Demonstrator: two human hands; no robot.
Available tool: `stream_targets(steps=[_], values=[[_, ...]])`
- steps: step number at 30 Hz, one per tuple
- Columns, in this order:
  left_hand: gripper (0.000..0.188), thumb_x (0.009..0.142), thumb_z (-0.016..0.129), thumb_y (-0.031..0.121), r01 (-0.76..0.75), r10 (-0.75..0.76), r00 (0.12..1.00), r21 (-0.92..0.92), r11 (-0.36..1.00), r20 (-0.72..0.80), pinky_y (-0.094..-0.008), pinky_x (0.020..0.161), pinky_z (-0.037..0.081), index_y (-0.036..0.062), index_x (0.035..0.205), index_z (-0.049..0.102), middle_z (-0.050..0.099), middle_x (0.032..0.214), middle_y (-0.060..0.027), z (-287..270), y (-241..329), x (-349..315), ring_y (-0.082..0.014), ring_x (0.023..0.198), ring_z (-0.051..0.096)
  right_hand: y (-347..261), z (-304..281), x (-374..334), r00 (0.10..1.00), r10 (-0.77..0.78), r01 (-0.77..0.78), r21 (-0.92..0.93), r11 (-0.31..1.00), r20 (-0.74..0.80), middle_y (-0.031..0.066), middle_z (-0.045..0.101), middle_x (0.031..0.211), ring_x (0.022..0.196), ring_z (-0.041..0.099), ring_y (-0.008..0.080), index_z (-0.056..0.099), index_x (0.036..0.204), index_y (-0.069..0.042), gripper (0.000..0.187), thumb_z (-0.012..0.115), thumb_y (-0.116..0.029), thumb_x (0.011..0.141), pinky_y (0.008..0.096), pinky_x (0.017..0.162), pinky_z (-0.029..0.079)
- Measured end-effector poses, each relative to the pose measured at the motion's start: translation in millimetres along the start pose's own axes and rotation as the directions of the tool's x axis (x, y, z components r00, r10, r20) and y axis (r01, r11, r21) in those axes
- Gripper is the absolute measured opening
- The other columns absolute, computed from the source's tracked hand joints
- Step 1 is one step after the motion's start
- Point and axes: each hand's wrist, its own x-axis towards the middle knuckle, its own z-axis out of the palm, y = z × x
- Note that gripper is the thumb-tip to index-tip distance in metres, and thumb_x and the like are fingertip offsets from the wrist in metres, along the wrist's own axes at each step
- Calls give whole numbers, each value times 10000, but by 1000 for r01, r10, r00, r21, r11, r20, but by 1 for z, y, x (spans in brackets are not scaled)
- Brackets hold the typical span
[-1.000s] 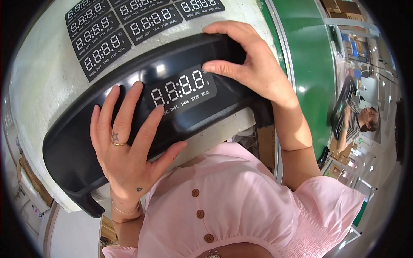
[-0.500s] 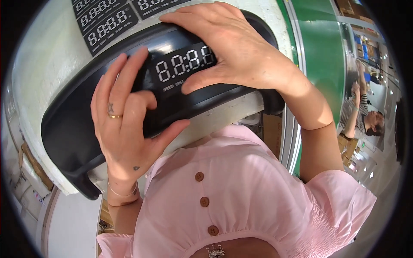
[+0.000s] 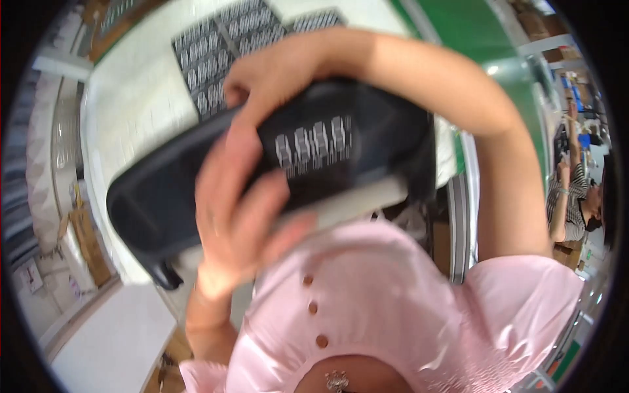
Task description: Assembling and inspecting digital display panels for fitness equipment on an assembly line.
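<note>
Over a white worktable (image 3: pixel 131 111) — curved black display panel (image 3: pixel 314 157), blurred pale digits, left hand (image 3: pixel 239 209) and right hand (image 3: pixel 275 78) clasping it.

White worktable (image 3: pixel 137 111), upper left to centre of frame: bears sheets of black display-panel stickers (image 3: pixel 216 49) laid side by side at upper centre. Green conveyor belt (image 3: pixel 475 26) runs along its right edge, upper right.
</note>
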Motion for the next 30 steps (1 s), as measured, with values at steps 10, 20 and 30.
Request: stream_targets(steps=[10, 20, 30], values=[[194, 766, 707, 172, -261, 283, 882, -109, 959, 377, -377, 782, 515, 80, 902, 605, 646, 1024, -70, 25, -27, 16, -256, 963, 622, -77, -23, -218, 762, 282, -407, -92, 909, -583, 48, 493, 675, 668, 474, 90, 585, 891, 28, 489, 770, -410, 782, 276, 582, 397], [257, 753, 712, 191, -104, 165, 880, -157, 982, 445, -400, 813, 488, 47, 941, 612, 621, 990, -97, 47, -122, 80, -312, 970, 577, 166, 57, -392, -93, 177, -957, 137, 256, -980, 233, 657, 813, 812, 641, 422, 562, 978, -14, 428, 676, -405, 846, 484, 676, 493], [827, 731, 688, 639, 91, -122, 955, 123, 988, 270, -444, 1132, 269, 64, 1307, 546, 458, 1430, -137, 146, -167, 135, -274, 1381, 349, 215, 23, -309, -188, 242, -968, 136, -213, -952, 98, 591, 1187, 1092, 577, 298, 554, 1197, -121, 531, 759, -333, 755, 500, 838, 497]])
